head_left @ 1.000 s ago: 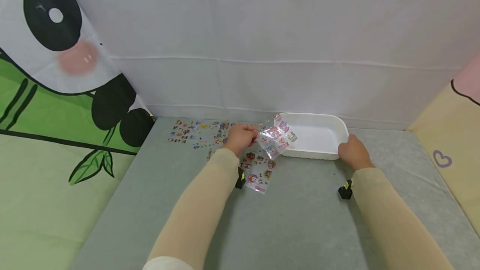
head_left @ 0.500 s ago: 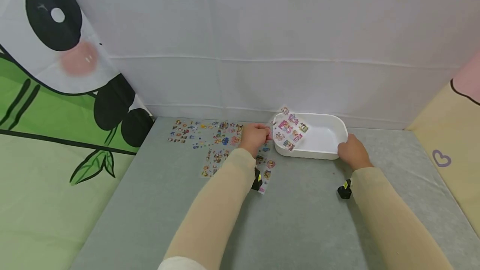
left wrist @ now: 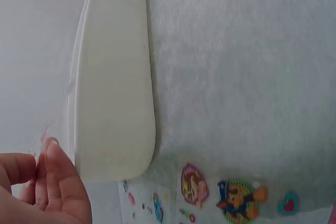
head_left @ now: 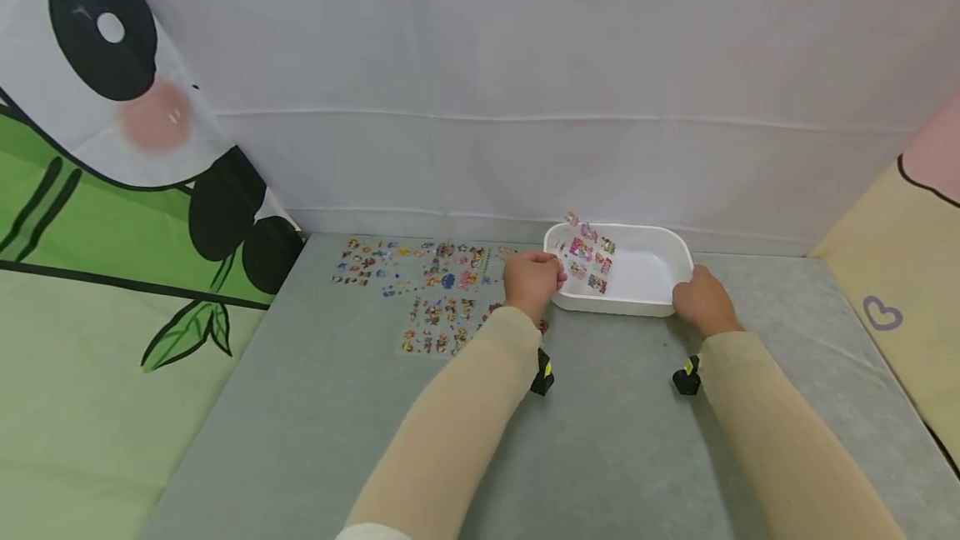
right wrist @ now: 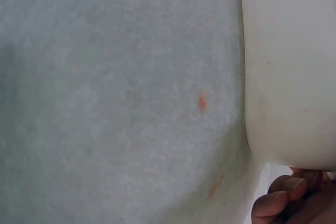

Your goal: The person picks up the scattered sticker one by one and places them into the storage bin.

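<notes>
My left hand (head_left: 531,283) pinches a clear sticker sheet (head_left: 588,252) with pink cartoon figures by its edge. The sheet slants over the left part of a white rectangular tray (head_left: 656,267). In the left wrist view, thumb and fingertips (left wrist: 55,153) meet on the sheet just beside the tray wall (left wrist: 113,82). At the tray's right end, my right hand (head_left: 703,302) grips the rim. Its curled fingers (right wrist: 286,192) show under the tray's corner in the right wrist view; the thumb is hidden there.
Several clear sticker sheets (head_left: 438,325) lie spread on the grey tabletop (head_left: 315,407) left of the tray, some partly behind my left arm. A white cloth (head_left: 525,165) hangs right behind the tray. Printed cloths (head_left: 217,215) border both sides.
My left hand has moved right, carrying the sticker sheet from beside the tray to over its left part. The right hand keeps its grip on the tray's end.
</notes>
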A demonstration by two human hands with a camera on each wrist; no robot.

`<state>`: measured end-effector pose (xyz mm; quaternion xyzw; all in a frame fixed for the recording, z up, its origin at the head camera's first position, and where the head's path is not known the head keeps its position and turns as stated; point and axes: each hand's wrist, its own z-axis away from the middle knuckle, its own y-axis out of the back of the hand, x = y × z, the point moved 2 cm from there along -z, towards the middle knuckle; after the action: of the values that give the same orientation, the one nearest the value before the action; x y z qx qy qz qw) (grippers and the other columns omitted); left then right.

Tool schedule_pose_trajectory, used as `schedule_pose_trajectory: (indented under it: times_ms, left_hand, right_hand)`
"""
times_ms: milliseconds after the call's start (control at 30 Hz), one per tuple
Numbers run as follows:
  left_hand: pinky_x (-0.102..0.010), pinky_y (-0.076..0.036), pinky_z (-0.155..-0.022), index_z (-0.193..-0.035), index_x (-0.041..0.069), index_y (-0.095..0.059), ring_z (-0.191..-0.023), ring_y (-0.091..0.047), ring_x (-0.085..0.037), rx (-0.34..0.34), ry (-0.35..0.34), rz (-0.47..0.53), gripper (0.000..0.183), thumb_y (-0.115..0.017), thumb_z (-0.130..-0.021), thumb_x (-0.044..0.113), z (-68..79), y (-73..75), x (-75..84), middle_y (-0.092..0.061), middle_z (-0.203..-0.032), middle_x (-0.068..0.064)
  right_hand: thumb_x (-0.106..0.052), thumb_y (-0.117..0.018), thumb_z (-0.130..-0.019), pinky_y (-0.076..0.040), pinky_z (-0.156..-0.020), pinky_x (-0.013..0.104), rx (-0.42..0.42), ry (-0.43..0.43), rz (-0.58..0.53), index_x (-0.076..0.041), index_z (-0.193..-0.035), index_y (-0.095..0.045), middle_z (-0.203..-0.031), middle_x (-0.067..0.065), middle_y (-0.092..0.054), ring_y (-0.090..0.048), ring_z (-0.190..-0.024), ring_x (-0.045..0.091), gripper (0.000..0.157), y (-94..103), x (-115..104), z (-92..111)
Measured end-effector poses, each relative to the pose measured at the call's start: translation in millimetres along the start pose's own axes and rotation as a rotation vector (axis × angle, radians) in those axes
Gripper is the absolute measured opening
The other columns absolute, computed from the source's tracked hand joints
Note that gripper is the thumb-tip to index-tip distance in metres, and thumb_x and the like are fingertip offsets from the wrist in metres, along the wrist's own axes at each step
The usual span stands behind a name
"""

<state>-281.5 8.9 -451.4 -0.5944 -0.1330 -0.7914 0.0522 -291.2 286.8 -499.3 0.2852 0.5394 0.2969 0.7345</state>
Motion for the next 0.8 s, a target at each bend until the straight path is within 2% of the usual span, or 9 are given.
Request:
schedule_pose_trajectory:
  times_ms: [200,400,467,633,700,800]
  left_hand:
    - [-0.030,-0.054,-0.066,-0.097,0.008,-0.078,-0.070,-0.068,-0.012,0.033,-0.050,-0.199,0.010,-0.069,-0.098,0.013,9.0,-10.7,3.1,-0.070,-0.070,0.003]
    - [-0.035,-0.053,-0.071,-0.090,0.008,-0.079,-0.075,-0.062,-0.015,0.035,-0.136,-0.415,0.016,-0.069,-0.098,0.019,12.1,-12.5,6.4,-0.072,-0.078,0.000]
    - [-0.037,-0.053,-0.073,-0.093,0.007,-0.079,-0.078,-0.063,-0.018,0.028,-0.163,-0.450,0.017,-0.069,-0.099,0.020,13.0,-11.3,7.0,-0.074,-0.087,-0.003]
    - [-0.040,-0.056,-0.084,-0.111,0.007,-0.078,-0.096,-0.070,-0.024,0.010,-0.244,-0.546,0.025,-0.067,-0.101,0.027,14.0,-7.5,7.6,-0.076,-0.109,-0.007]
    - [-0.040,-0.056,-0.084,-0.112,0.007,-0.078,-0.096,-0.070,-0.024,0.012,-0.280,-0.580,0.027,-0.066,-0.101,0.029,13.6,-5.6,7.7,-0.076,-0.108,-0.007]
    - [-0.039,-0.056,-0.077,-0.108,0.007,-0.077,-0.084,-0.069,-0.022,0.013,-0.305,-0.589,0.025,-0.065,-0.102,0.028,12.3,-2.4,7.7,-0.076,-0.097,-0.006]
  right_hand:
    - [-0.014,-0.028,-0.099,-0.033,-0.110,0.066,-0.002,-0.002,0.006,0.020,-0.152,-0.019,-0.148,0.041,-0.035,-0.044,-0.128,0.050,0.063,0.4,-1,0]
    - [-0.014,-0.028,-0.099,-0.033,-0.110,0.066,-0.004,-0.010,0.001,0.019,-0.152,-0.020,-0.149,0.040,-0.035,-0.044,-0.127,0.049,0.063,0.3,-3,1]
    - [-0.014,-0.029,-0.099,-0.033,-0.110,0.066,-0.006,-0.016,-0.005,0.019,-0.152,-0.020,-0.149,0.040,-0.036,-0.044,-0.127,0.049,0.063,0.2,-4,1]
    - [-0.015,-0.028,-0.101,-0.034,-0.110,0.065,-0.012,-0.029,-0.002,0.018,-0.153,-0.019,-0.150,0.039,-0.035,-0.044,-0.125,0.048,0.063,-0.5,-4,-1]
    - [-0.015,-0.028,-0.101,-0.034,-0.110,0.065,-0.009,-0.030,-0.001,0.018,-0.153,-0.019,-0.150,0.039,-0.035,-0.044,-0.124,0.047,0.062,-0.5,-4,-1]
    - [-0.015,-0.029,-0.101,-0.035,-0.109,0.065,-0.003,-0.027,-0.003,0.018,-0.153,-0.019,-0.149,0.040,-0.036,-0.045,-0.122,0.047,0.062,-0.3,-3,1]
